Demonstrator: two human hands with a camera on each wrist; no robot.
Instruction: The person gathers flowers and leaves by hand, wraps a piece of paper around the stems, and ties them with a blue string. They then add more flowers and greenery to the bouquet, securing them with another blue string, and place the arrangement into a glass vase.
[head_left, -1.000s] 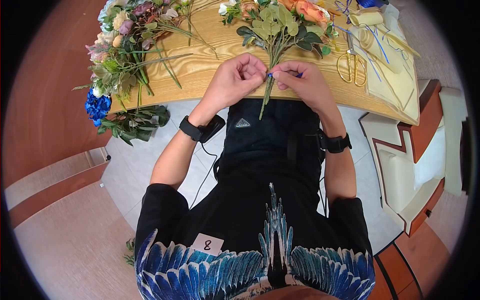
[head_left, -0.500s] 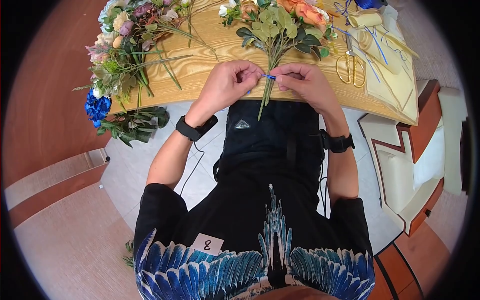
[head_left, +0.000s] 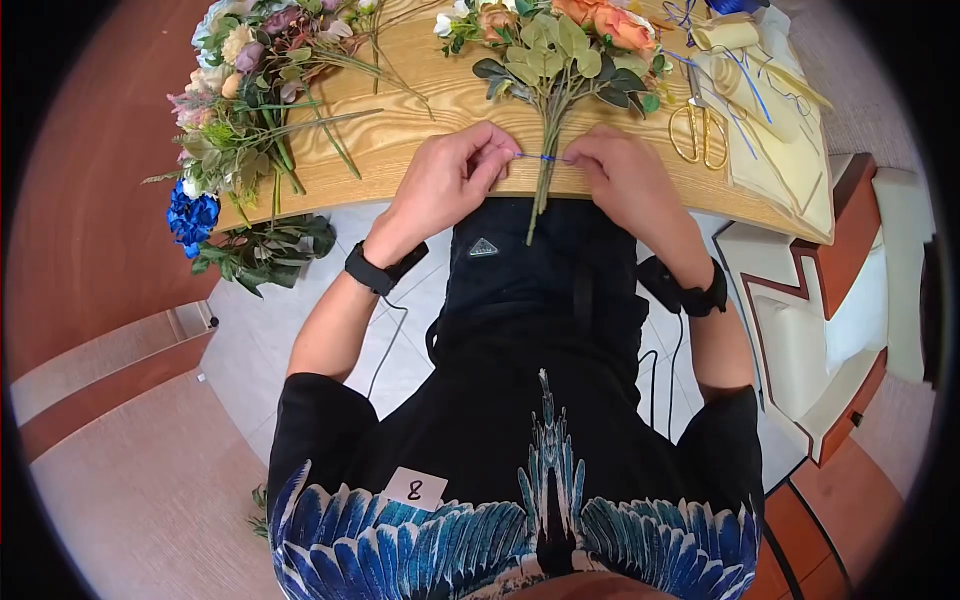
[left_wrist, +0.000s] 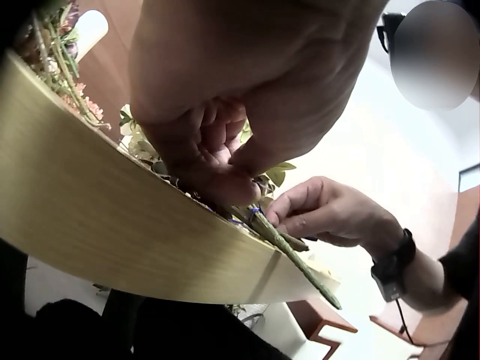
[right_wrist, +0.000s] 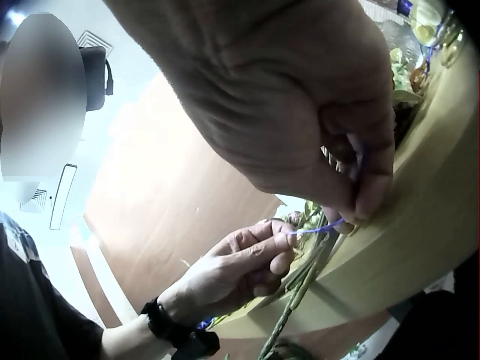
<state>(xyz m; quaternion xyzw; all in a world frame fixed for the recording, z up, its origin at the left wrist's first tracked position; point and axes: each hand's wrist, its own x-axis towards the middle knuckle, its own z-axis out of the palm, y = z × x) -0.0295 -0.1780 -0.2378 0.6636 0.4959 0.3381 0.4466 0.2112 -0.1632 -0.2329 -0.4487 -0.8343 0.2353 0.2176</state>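
A bunch of flowers with green stems [head_left: 543, 190] lies at the table's front edge, its orange blooms [head_left: 622, 28] pointing away and stem ends hanging over the edge. A thin blue tie [head_left: 545, 157] crosses the stems. The left hand [head_left: 452, 172] pinches one end of it between thumb and fingertips, left of the stems. To their right, the right hand [head_left: 630, 178] pinches the other end. In the right wrist view the blue tie [right_wrist: 319, 228] runs taut between the left hand [right_wrist: 244, 262] and the right hand [right_wrist: 300, 112].
Loose flowers [head_left: 250, 60] and cut stems cover the table's left side, with a blue flower [head_left: 192, 215] at its corner. Gold-handled scissors [head_left: 698, 135] lie right of the hands, beside cream wrapping sheets [head_left: 775, 150] and blue ties. A chair [head_left: 800, 330] stands at the right.
Both hands have drawn apart, the right one moving farther right, and the blue tie between them is stretched across the stems. The stem ends have shifted slightly to the right.
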